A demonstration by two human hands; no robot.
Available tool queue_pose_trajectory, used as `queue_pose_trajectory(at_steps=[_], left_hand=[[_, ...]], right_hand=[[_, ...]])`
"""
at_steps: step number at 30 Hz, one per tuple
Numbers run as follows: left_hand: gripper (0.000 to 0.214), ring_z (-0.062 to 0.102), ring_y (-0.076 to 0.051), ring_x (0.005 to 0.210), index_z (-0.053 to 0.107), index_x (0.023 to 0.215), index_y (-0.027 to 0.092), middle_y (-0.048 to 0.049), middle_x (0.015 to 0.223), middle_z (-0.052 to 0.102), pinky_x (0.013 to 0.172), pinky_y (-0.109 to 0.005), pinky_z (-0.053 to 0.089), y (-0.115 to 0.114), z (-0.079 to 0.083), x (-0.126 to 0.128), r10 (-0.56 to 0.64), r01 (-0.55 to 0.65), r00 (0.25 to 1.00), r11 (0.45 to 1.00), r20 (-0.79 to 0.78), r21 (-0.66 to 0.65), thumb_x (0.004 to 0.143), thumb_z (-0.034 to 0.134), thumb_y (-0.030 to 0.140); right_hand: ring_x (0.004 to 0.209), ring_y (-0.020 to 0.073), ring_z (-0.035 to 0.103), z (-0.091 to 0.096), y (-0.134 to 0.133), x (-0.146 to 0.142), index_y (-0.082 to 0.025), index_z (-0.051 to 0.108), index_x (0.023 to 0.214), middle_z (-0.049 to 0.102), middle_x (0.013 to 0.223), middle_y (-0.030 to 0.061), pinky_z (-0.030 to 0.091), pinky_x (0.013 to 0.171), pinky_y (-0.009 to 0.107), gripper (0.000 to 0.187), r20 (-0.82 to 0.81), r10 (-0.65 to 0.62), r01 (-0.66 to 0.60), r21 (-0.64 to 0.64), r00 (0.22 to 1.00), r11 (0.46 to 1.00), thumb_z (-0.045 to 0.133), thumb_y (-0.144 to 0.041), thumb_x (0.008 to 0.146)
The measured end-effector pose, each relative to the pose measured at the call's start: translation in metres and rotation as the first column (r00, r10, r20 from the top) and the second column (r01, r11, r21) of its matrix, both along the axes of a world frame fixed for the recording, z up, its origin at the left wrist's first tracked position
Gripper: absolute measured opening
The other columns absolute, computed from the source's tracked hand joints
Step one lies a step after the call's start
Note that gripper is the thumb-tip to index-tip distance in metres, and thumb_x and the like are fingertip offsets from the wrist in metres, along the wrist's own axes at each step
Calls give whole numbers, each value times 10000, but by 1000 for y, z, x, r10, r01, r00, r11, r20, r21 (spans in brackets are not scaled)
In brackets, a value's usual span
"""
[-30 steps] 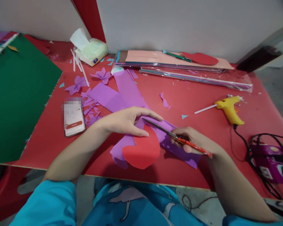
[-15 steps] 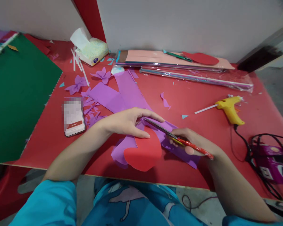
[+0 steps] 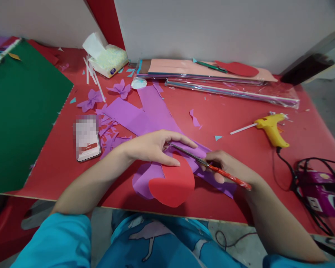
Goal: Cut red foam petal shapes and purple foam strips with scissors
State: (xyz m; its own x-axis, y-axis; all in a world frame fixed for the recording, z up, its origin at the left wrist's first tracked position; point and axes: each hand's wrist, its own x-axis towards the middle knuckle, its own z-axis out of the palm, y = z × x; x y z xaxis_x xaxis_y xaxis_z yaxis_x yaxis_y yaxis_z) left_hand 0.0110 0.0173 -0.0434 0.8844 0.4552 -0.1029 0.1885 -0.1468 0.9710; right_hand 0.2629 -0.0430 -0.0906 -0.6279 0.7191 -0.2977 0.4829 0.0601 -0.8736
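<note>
Left grip (image 3: pixel 149 147) pinches a rounded red paper cutout (image 3: pixel 174 188) over thin purple paper (image 3: pixel 145 178), probably steadying both layers against the blades; right grip (image 3: pixel 230 166) curls closed round red-handled metal scissors (image 3: pixel 223 172). Both papers are beside the red worktop's (image 3: pixel 229 115) near edge.

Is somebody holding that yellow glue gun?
No, the glue gun lies on the red table; the right hand holds scissors and the left hand a red cutout.

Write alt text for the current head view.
Right hand holds red-handled scissors at a purple sheet that the left hand grips with a red cut-out, over a red table; a yellow glue gun lies to the right.
</note>
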Motion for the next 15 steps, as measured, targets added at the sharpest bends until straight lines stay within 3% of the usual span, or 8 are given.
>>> queue_pose_trajectory(at_steps=[8,15], left_hand=[[459,577,-192,1056,571,1146,227,-35,1153,621,886,-298,440,0,-1,-1,-4,4,1000,1000,4,11,696,660,204],[456,585,-190,1031,567,1154,212,-45,1146,626,853,-287,445,1,0,-2,-13,13,1000,1000,-13,10,706,655,223]], right_hand=[[537,96,287,-1,0,-1,-168,439,586,323,567,-44,230,474,231,600,30,-31,31,-8,999,999,575,-751,535],[531,95,284,2,-1,-1,-175,413,577,322,561,-47,217,470,234,566,6,-58,59,-90,998,994,627,-698,540]])
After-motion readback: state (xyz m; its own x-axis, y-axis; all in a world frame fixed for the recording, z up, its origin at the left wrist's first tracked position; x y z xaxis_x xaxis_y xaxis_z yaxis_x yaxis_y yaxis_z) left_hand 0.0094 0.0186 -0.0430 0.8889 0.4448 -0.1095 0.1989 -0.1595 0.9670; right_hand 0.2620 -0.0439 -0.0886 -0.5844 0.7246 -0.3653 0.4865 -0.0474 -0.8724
